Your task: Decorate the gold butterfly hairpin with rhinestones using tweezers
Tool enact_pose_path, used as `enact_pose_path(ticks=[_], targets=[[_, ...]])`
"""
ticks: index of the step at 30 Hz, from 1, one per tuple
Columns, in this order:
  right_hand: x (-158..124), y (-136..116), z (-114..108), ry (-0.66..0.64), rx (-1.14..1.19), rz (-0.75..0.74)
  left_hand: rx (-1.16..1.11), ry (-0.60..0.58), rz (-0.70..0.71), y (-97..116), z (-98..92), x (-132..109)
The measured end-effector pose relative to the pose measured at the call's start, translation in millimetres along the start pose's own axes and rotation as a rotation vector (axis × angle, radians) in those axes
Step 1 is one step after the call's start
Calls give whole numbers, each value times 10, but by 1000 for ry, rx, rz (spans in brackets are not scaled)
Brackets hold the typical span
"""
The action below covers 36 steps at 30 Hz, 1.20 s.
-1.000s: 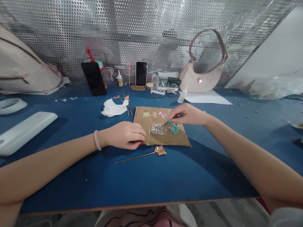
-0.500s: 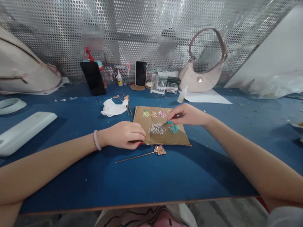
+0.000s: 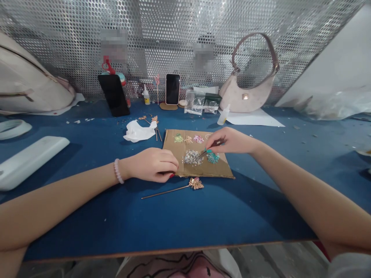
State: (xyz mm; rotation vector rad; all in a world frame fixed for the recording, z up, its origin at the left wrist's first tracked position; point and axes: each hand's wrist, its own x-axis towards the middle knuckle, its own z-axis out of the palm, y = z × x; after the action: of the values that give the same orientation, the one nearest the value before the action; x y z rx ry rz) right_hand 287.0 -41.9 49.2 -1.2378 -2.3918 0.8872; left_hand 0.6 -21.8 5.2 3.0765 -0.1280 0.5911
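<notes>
My right hand (image 3: 224,140) holds metal tweezers (image 3: 202,154), whose tips are at the pile of silver rhinestones (image 3: 192,157) on the cardboard (image 3: 185,170). Just beside the tweezers lie teal stones (image 3: 213,157). Green (image 3: 178,138), peach (image 3: 188,139) and pink stones (image 3: 198,138) form small piles along the far side. At the board's left near corner rests my left hand (image 3: 158,165), fingers curled; whatever may be inside them is hidden. A hairpin (image 3: 195,183) with a golden ornament lies in front of the board.
Behind the board stand a phone (image 3: 172,89), a dark tablet-like object (image 3: 113,95), glue bottles (image 3: 223,115), plastic packets (image 3: 194,102) and a handbag (image 3: 249,92). White crumpled paper (image 3: 139,131) and more hairpins (image 3: 157,129) lie left. A long white case (image 3: 33,160) sits at far left.
The tweezers' tips have shifted slightly to the right over the silver stones, with my right hand tilting a little. My left hand stays at the board's corner.
</notes>
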Motion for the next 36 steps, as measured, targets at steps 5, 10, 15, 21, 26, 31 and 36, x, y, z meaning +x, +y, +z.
enact_pose_path(ticks=[5,10,15,21,26,31,36], targets=[[-6,16,-7,-27,-19,1,8,3,-1,5,3,1],[-1,7,7,-24,23,22,8,2,3,13,4,8],[-6,27,-3,-7,25,8,7,-1,2,2,-6,17],[-9,37,-3,-37,23,35,6,-5,0,3,-10,12],[-15,26,-19,-18,23,21,8,-7,2,6,-13,11],[-17,47,-31,-60,-11,13,6,-11,0,6,-19,12],[-8,36,-14,-31,38,14,-1,-8,7,5,-18,11]])
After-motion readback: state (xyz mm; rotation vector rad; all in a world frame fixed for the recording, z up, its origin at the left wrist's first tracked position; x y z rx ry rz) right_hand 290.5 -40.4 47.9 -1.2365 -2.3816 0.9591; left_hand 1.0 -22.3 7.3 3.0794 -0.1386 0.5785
